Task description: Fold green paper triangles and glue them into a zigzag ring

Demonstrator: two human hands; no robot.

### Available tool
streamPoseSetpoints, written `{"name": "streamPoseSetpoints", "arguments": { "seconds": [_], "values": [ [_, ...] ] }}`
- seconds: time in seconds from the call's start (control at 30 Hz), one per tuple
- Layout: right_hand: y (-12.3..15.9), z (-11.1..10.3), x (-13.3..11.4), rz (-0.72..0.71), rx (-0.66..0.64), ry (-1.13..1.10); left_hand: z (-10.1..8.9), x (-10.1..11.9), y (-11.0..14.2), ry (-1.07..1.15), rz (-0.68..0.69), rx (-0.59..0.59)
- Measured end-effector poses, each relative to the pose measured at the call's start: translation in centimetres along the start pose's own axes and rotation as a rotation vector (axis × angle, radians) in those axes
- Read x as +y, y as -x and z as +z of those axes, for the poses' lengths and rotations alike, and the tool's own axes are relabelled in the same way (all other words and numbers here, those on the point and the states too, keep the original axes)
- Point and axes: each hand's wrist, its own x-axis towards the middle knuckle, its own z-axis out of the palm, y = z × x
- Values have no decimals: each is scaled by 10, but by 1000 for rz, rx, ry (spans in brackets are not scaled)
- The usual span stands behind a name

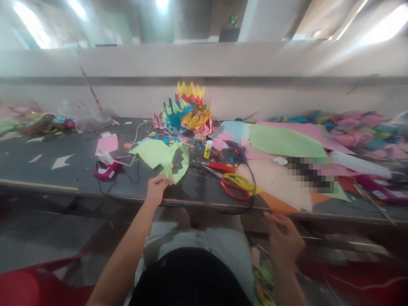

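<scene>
left hand (156,189) raised at the near edge of the dark grey counter (63,178), fingers pinched together on the lower tip of a light green cut paper piece with a zigzag edge (165,157); paper lifted, rest of it trailing over the counter just left of centre. right hand (283,240) below the counter edge, blurred, fingers loosely curled, holding nothing visible; cannot tell how far open. two pairs of scissors just right of the green piece: red-handled scissors (234,191) and yellow-handled scissors (240,180), overlapping. one small glue bottle with yellow cap (208,149) upright behind. one magenta glue gun (106,171) to the left, cord trailing. one stacked multicolour spiky paper ornament (188,112) at the back wall. open dark surface far left; right half covered with paper sheets.
</scene>
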Motion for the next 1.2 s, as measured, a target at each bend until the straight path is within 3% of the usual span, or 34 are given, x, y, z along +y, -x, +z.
{"name": "streamPoseSetpoints", "arguments": {
  "seconds": [0.17, 0.33, 0.43, 0.53, 0.63, 0.77, 1.0, 1.2],
  "values": [
    [2, 0, -6, -37, 24, -35, 7, 9, 9, -225, 164, -159],
    [-2, -8, -4, -37, -93, 79, 8, 22, 5, -822, 531, -268],
    [-6, -9, 2, 13, -163, 119, 6, 29, -5, -1072, 601, -334],
    [-8, -7, 10, -38, -207, 132, 6, 32, -17, -1246, 565, -430],
    [-10, -3, 13, -95, -102, 29, 7, 32, -26, -1318, 473, -562],
    [-14, -5, 5, 52, -131, -12, 8, 32, -34, -1304, 340, -716],
    [-12, -14, -13, -29, -273, 198, 9, 33, -46, -1266, 285, -741],
    [-1, 1, 7, -90, -327, -5, 10, 29, -46, -1237, 263, -760]
  ]
}}
